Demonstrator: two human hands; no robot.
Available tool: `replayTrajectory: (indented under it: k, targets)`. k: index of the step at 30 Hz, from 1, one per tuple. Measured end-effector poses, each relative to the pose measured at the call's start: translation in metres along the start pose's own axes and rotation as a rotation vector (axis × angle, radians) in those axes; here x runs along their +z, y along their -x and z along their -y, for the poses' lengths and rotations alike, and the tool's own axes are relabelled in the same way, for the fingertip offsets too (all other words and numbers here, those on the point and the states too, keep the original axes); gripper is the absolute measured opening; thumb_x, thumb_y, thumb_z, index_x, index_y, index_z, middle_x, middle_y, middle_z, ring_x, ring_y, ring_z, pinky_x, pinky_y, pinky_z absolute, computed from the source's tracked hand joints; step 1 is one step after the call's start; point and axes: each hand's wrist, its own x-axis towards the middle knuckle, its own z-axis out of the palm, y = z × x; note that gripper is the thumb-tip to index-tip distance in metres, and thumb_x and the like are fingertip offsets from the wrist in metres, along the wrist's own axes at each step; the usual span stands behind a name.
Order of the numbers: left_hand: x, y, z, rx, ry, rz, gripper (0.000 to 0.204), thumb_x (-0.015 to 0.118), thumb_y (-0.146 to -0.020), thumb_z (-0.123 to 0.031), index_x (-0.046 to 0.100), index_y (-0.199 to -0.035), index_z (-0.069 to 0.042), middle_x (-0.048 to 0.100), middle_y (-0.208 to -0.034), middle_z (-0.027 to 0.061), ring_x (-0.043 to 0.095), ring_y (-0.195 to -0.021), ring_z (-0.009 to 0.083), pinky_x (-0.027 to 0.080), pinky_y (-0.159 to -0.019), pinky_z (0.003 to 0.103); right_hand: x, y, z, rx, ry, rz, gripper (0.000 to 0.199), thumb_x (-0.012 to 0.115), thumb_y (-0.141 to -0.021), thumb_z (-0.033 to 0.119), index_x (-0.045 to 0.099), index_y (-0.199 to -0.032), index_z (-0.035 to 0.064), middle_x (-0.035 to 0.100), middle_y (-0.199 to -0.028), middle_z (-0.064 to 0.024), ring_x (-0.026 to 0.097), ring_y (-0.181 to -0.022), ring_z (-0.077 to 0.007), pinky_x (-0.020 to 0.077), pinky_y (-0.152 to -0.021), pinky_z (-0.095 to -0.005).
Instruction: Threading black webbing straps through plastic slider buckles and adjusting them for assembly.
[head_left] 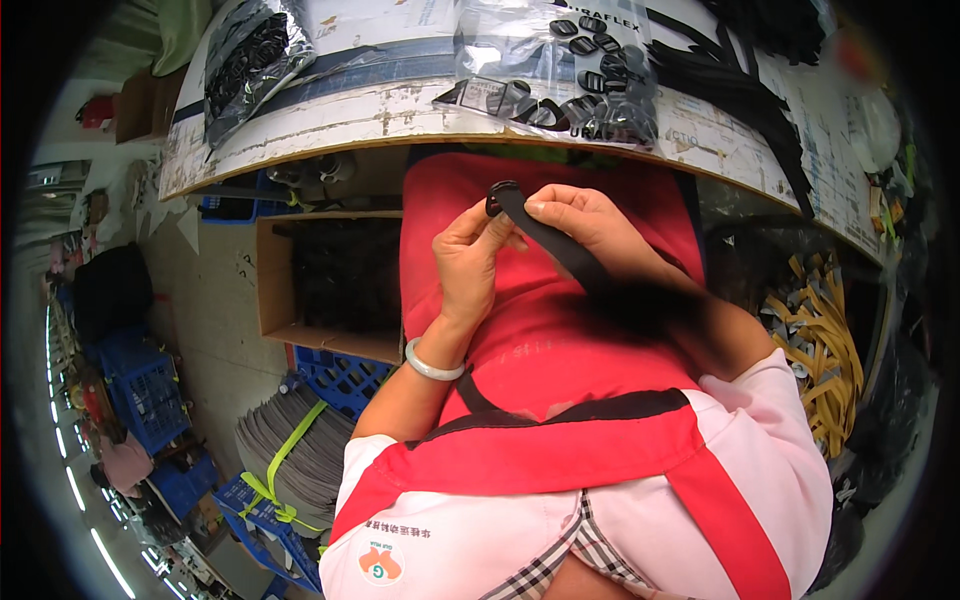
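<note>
My left hand pinches a small black buckle above my red apron, just off the table's front edge. A black webbing strap meets the buckle and slopes down to the right. Close by on the right, my right hand grips this strap between thumb and fingers near the buckle. Whether the strap's end passes through the buckle's slot I cannot tell. The strap's lower part is lost in a dark blur in front of my right forearm.
On the worn white table lie a clear bag of black buckles, another plastic bag and loose black straps. A cardboard box stands below left, near a coil of grey webbing. Yellow strips hang at right.
</note>
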Motion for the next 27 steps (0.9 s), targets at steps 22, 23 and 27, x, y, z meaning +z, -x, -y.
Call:
replayTrajectory:
  k: [22, 23, 27]
  targets:
    - [-0.011, -0.013, 0.007, 0.346, -0.297, 0.029, 0.020, 0.061, -0.089, 0.005, 0.067, -0.107, 0.002, 0.068, -0.092, 0.0079, 0.063, -0.077, 0.0124, 0.052, -0.069, 0.023, 0.006, -0.022, -0.013, -0.077, -0.085, -0.021, 0.023, 0.060, -0.095, 0.025, 0.061, -0.101, 0.0022, 0.062, -0.080, -0.0026, 0.055, -0.059, -0.0061, 0.0439, -0.051, -0.0191]
    - [-0.015, -0.013, 0.006, 0.347, -0.295, 0.023, 0.020, 0.061, -0.089, 0.005, 0.067, -0.107, 0.002, 0.068, -0.092, 0.0079, 0.063, -0.077, 0.0124, 0.052, -0.069, 0.023, 0.006, -0.024, -0.013, -0.074, -0.054, -0.038, 0.023, 0.060, -0.095, 0.024, 0.061, -0.102, 0.0021, 0.062, -0.081, -0.0017, 0.056, -0.062, -0.0055, 0.0443, -0.054, -0.0184]
    - [-0.014, -0.004, -0.007, 0.193, -0.357, 0.078, 0.020, 0.061, -0.089, 0.002, 0.066, -0.109, 0.004, 0.069, -0.095, 0.0086, 0.065, -0.083, 0.0142, 0.052, -0.075, 0.024, -0.007, -0.021, -0.003, 0.035, -0.009, 0.059, 0.020, 0.061, -0.094, 0.023, 0.064, -0.102, 0.0047, 0.063, -0.086, 0.0015, 0.057, -0.075, -0.0045, 0.0443, -0.066, -0.0168]
